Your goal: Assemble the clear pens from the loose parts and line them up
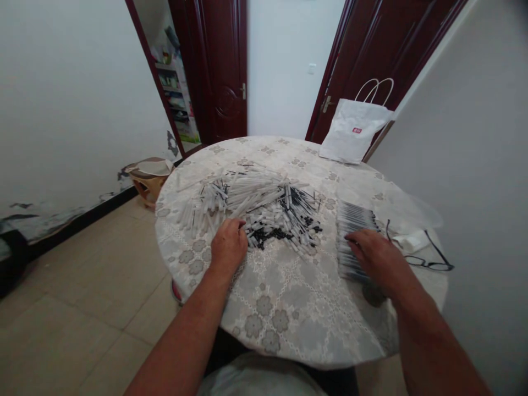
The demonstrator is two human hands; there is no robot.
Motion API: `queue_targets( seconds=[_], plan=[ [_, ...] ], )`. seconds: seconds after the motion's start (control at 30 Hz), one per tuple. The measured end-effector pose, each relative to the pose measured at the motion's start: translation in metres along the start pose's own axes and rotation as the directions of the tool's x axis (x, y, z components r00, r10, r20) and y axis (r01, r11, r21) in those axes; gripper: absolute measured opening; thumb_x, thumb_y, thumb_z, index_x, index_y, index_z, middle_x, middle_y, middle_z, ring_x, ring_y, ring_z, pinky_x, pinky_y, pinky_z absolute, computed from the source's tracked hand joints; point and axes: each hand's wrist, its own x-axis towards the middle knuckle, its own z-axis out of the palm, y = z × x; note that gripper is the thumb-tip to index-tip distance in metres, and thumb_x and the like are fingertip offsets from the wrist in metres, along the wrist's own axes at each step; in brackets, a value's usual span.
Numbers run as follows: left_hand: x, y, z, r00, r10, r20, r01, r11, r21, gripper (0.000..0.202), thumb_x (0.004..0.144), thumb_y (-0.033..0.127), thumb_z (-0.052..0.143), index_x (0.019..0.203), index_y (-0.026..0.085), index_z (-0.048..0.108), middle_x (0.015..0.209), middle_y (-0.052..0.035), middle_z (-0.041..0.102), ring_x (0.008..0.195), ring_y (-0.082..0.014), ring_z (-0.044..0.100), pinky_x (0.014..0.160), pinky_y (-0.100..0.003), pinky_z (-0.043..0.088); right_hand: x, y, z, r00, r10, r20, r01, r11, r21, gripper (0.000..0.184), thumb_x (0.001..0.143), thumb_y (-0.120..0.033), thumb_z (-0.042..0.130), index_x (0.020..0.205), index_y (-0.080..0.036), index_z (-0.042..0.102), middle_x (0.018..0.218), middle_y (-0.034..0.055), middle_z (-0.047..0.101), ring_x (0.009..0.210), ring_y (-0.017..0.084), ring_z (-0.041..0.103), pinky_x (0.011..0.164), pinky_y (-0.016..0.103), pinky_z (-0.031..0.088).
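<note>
Left hand: the left hand (228, 242) rests knuckles-up at the near left edge of the pile of white tubes (256, 197). Its fingers are curled under into the heap, and whether they pinch a piece I cannot tell.
Right hand: the right hand (373, 254) lies palm down on the near end of the row of pens (350, 220), with its fingers stretched flat and close together.
Where the pieces are: the tubes lie crossed in mid-table. The small black parts (274, 234) are scattered along their near side, just right of the left hand. The row lies apart, on the right.
Step in hand: by the look of it, sorting at the heap while the flat hand steadies the row (a judgement from the hand poses only).
What a lift would call for: a fine fingertip pinch on one piece, since the tubes overlap and roll easily.
Table: the round table (280, 313) has a patterned cloth, and its near edge is cut off by the arms.
Nearby: glasses (429, 263) at the right edge and a white paper bag (352, 132) at the far side.
Hard to make out: the left fingertips, the near end of the row under the right hand, and what exactly the black bits are.
</note>
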Motion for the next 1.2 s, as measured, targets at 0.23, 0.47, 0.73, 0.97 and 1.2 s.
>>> queue_targets(
  seconds=[0.23,0.47,0.73,0.97,1.2],
  plan=[
    [0.0,-0.001,0.002,0.998,0.062,-0.007,-0.062,0.998,0.018,0.027,0.094,0.022,0.048,0.111,0.019,0.069,0.109,-0.0121,0.069,0.108,-0.0284,0.065,0.1,-0.04,0.05,0.041,-0.074,-0.008,0.992,-0.01,0.126,0.003,0.998,0.058,0.026,0.101,-0.025,0.049,0.114,-0.019,0.071,0.107,0.0114,0.072,0.101,0.022,0.066,0.086,0.029,0.043],
    [0.002,-0.001,-0.002,0.998,0.049,-0.047,-0.048,0.999,0.019,0.028,0.094,0.021,0.048,0.113,0.019,0.068,0.112,-0.013,0.067,0.111,-0.0292,0.063,0.101,-0.042,0.049,0.071,-0.086,0.024,0.982,0.12,0.149,-0.113,0.992,-0.052,0.024,0.102,-0.032,0.05,0.109,-0.018,0.069,0.108,0.0134,0.071,0.101,0.024,0.068,0.079,0.029,0.042],
    [0.005,-0.011,0.002,0.994,0.011,-0.105,-0.003,0.997,0.077,0.038,0.093,0.018,0.048,0.129,0.017,0.063,0.131,-0.0151,0.064,0.124,-0.0305,0.059,0.108,-0.045,0.046,0.072,-0.095,0.053,0.98,0.178,0.089,-0.174,0.983,-0.054,0.029,0.102,-0.039,0.049,0.1,-0.018,0.069,0.103,0.0124,0.073,0.092,0.022,0.07,0.069,0.028,0.042],
    [0.009,-0.007,0.008,0.997,0.017,-0.079,-0.003,0.985,0.172,0.038,0.094,0.017,0.049,0.129,0.018,0.063,0.133,-0.0155,0.064,0.122,-0.031,0.06,0.103,-0.045,0.048,0.07,-0.093,0.047,0.979,0.202,-0.029,-0.202,0.979,-0.024,0.031,0.104,-0.037,0.045,0.096,-0.019,0.069,0.097,0.011,0.072,0.086,0.021,0.068,0.068,0.029,0.038],
    [0.013,-0.002,0.006,0.999,-0.031,-0.045,0.043,0.95,0.309,0.034,0.096,0.021,0.05,0.127,0.019,0.064,0.115,-0.0139,0.066,0.106,-0.029,0.063,0.086,-0.038,0.052,0.065,-0.096,0.041,0.949,0.178,-0.26,-0.166,0.984,0.069,0.025,0.104,-0.031,0.047,0.101,-0.019,0.068,0.098,0.0079,0.069,0.083,0.018,0.064,0.066,0.028,0.035]
  ],
)
